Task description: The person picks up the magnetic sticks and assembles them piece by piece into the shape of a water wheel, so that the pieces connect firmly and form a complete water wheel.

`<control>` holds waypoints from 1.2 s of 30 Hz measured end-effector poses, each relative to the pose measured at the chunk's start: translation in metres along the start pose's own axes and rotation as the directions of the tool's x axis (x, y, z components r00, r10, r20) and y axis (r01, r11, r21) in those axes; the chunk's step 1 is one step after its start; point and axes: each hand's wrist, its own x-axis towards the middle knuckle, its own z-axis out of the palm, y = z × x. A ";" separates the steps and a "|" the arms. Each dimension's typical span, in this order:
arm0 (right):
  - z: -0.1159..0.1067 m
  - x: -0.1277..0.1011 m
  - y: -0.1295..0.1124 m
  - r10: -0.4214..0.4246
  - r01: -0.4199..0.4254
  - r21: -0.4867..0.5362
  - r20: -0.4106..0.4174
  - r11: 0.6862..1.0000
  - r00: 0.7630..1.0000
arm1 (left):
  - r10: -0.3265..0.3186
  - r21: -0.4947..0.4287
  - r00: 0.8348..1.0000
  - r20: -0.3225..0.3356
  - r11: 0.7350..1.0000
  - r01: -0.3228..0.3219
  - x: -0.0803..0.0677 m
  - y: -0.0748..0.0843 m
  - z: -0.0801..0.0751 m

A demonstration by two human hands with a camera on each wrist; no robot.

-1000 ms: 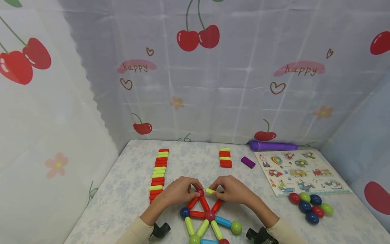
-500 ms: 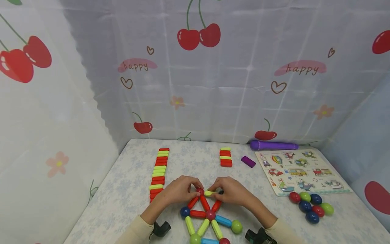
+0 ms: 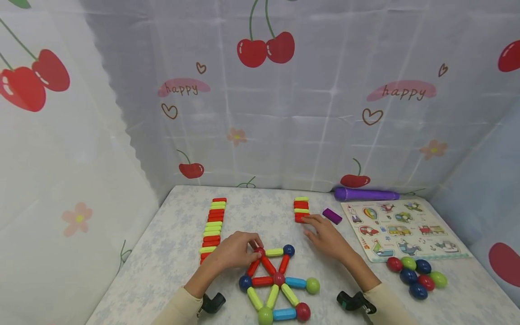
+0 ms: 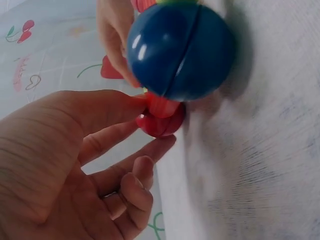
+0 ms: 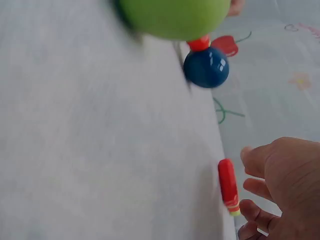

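A flat frame of coloured rods and balls lies in the middle of the table, with a red ball (image 3: 278,279) as its hub. My left hand (image 3: 237,250) pinches another red ball (image 4: 162,124) at its far corner between thumb and fingers. From that corner a yellow-green rod (image 3: 274,252) runs right to a dark blue ball (image 3: 289,250). My right hand (image 3: 325,234) is off the frame, fingers loosely extended, its fingertips at the near red rod (image 3: 299,218) of a short row. In the right wrist view a gap shows between the fingers and the red rod (image 5: 228,181).
A long row of red and yellow-green rods (image 3: 213,228) lies on the left. At the right are a purple block (image 3: 332,216), a purple microphone-shaped toy (image 3: 365,194), a picture board (image 3: 406,230) and several loose balls (image 3: 418,291). A cherry-print curtain (image 3: 268,135) stands behind.
My right hand has let go of the yellow-green rod, which now joins the red and blue balls, and has moved up and right to the short row. The frame has shifted slightly left.
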 end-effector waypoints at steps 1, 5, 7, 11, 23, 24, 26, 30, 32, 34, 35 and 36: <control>0.000 0.000 0.003 -0.011 0.011 -0.014 0.001 1.000 1.000 | -0.006 0.009 1.000 0.005 1.000 0.006 -0.001 0.000 -0.001; 0.001 0.000 0.008 -0.010 0.011 -0.051 0.012 0.999 1.000 | -0.032 0.055 0.998 0.051 0.998 0.029 -0.005 0.002 -0.008; 0.001 0.000 0.008 0.006 -0.005 -0.078 0.002 0.997 1.000 | -0.041 0.074 0.995 0.088 0.997 0.034 -0.008 0.004 -0.013; -0.002 0.002 0.005 0.094 -0.094 -0.107 -0.003 0.990 0.996 | -0.058 0.104 0.985 0.161 0.994 0.041 -0.016 0.010 -0.022; -0.018 0.002 -0.007 0.255 -0.240 -0.105 0.171 0.965 0.952 | -0.034 0.072 0.984 0.174 0.997 0.022 -0.015 0.013 -0.023; -0.018 0.002 -0.008 0.247 -0.229 -0.109 0.196 0.967 0.949 | -0.008 0.054 0.989 0.148 0.999 0.000 -0.012 0.012 -0.019; -0.020 0.001 -0.010 0.219 -0.201 -0.096 0.241 0.975 0.945 | 0.035 0.032 0.993 0.111 0.999 -0.039 -0.006 0.009 -0.011; -0.023 0.002 -0.021 0.151 -0.160 0.003 0.308 0.987 0.939 | 0.088 0.000 0.991 0.096 0.996 -0.088 0.004 0.007 0.005; -0.025 0.001 -0.029 0.095 -0.127 0.074 0.334 0.989 0.938 | 0.093 -0.013 0.992 0.088 0.996 -0.092 0.007 0.006 0.011; -0.026 0.001 -0.039 0.053 -0.103 0.122 0.360 0.987 0.931 | 0.088 -0.026 0.993 0.076 0.996 -0.086 0.009 0.006 0.016; -0.025 0.001 -0.044 0.036 -0.093 0.135 0.375 0.987 0.926 | 0.083 -0.033 0.994 0.069 0.996 -0.080 0.009 0.006 0.017; -0.024 0.001 -0.049 0.019 -0.082 0.144 0.390 0.986 0.920 | 0.078 -0.036 0.995 0.061 0.996 -0.076 0.010 0.007 0.018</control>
